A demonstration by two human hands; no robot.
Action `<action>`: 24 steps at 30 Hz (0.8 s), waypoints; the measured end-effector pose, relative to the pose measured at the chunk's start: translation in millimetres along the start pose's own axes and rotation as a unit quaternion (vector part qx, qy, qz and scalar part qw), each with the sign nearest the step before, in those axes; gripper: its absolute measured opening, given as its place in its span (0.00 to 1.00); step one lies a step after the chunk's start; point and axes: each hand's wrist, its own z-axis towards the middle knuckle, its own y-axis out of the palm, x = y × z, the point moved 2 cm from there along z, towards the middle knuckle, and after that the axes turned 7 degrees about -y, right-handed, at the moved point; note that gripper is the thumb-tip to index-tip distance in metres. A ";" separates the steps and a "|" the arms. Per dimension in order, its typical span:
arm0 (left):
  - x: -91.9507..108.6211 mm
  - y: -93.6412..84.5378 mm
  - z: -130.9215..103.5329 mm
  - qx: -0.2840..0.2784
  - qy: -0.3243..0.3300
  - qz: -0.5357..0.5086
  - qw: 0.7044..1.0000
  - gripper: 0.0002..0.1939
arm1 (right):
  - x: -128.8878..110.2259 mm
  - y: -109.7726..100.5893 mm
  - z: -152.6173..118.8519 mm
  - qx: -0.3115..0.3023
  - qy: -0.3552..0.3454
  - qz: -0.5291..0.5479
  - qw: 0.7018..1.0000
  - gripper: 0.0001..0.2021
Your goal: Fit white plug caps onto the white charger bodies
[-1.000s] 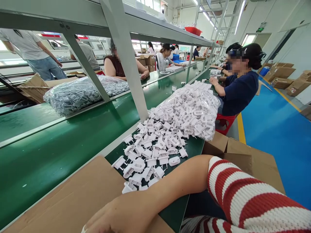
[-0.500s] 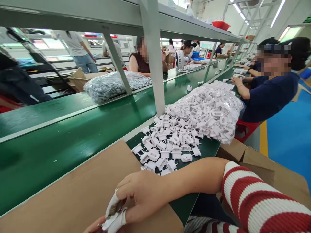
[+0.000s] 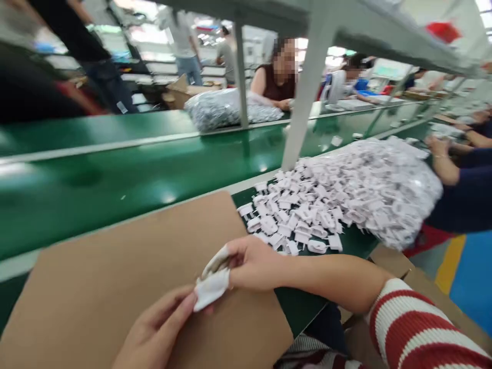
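Both hands meet over the brown cardboard sheet point(image 3: 126, 266). Between them is a small white plug housing point(image 3: 209, 292), blurred and partly covered by fingers, so its exact shape is hard to make out. My left hand point(image 3: 161, 320) pinches its near left end between thumb and fingers. My right hand point(image 3: 248, 264) is closed on the other end, with white wrapping on its index finger. A tiny metallic tip shows where the fingertips come together. Just beyond my right hand lies a loose heap of white plug housings point(image 3: 295, 215) with thin pins.
A large clear bag of white housings point(image 3: 388, 184) spills onto the heap. The green conveyor belt point(image 3: 96, 189) runs behind the cardboard, beside a white post point(image 3: 305, 97). Across it sits another filled bag point(image 3: 219, 110). A co-worker's arm point(image 3: 446, 161) is at right; other people work opposite.
The view has swung left and down. My hands have come up over the cardboard, and my left hand now shows clearly, holding the white piece together with my right.
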 end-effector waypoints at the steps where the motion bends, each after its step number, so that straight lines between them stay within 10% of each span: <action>1: 5.5 5.0 -4.9 -0.003 0.025 -0.020 0.999 0.28 | -4.3 0.0 -2.5 0.024 0.009 0.026 0.999 0.15; 9: 30.3 21.7 -16.9 -0.125 0.089 -0.179 0.972 0.20 | -29.0 -1.3 -7.6 0.071 0.036 -0.009 0.997 0.13; 24: 29.0 22.7 -15.8 -0.121 0.057 -0.227 0.965 0.17 | -25.4 -5.2 -11.7 0.037 0.036 -0.028 0.998 0.14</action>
